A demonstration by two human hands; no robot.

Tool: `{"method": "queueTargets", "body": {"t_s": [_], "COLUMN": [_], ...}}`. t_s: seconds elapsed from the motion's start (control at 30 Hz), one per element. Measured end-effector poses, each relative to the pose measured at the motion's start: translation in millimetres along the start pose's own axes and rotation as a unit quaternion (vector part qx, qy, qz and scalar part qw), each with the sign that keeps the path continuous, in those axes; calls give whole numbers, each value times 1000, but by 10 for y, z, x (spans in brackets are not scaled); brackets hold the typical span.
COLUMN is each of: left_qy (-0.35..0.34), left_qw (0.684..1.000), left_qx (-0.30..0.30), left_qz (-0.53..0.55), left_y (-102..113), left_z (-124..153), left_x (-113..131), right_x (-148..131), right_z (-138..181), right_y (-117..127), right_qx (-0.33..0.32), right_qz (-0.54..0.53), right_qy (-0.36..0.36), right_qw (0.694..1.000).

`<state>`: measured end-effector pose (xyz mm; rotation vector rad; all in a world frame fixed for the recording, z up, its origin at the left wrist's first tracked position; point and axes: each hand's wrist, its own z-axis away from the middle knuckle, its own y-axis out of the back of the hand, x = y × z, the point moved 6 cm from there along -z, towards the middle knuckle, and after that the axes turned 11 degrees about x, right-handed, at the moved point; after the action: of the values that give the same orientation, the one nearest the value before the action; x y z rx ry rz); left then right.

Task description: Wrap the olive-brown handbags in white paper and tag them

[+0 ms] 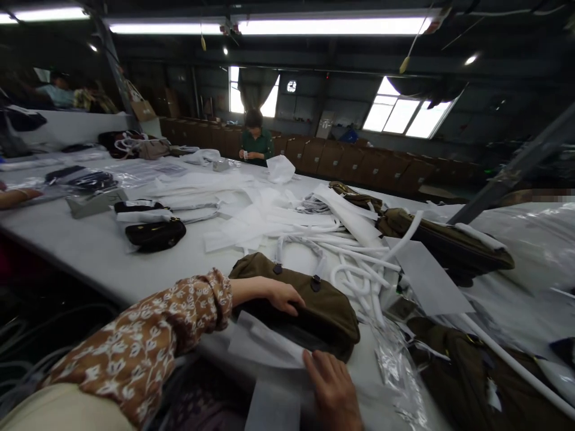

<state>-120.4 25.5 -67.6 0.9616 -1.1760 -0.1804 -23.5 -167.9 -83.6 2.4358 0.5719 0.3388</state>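
An olive-green handbag (330,302) lies on the white table in front of me, its wrapped handles (299,240) standing up on the far side. My left hand (284,296), beyond a brown flowered sleeve, has its fingers curled over the bag's near upper edge. Closer to me, my right hand (332,383) pinches the edge of a white paper sheet (269,344) lying against the bag's near side. The inside of the bag is dark and mostly hidden. Below the sheet hangs a grey-white strip (273,407).
White tubes (359,272) and paper sheets (265,209) spread behind the bag. More olive bags (449,242) lie to the right, with crumpled clear plastic (402,377) nearby. A black pouch (155,233) rests at left. A metal post (507,173) slants at right; a co-worker (257,143) is across the table.
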Motion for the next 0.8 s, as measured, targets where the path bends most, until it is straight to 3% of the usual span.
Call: {"method": "queueTargets", "body": {"t_s": [0.23, 0.4, 0.8], "left_qy": [5, -28, -125], "left_qw": [997, 997, 992], "left_qx": [65, 62, -14], "left_qz": [40, 45, 12], "left_y": [90, 31, -278], "left_z": [-51, 11, 253], "left_x": [172, 181, -71], "right_x": [44, 22, 74], "right_z": [-248, -244, -34], "right_y": [-617, -670, -872], "right_qx": [-77, -24, -42], "right_qz": [59, 69, 38], "right_qy": [-23, -24, -144], "right_qw": [995, 997, 988]}}
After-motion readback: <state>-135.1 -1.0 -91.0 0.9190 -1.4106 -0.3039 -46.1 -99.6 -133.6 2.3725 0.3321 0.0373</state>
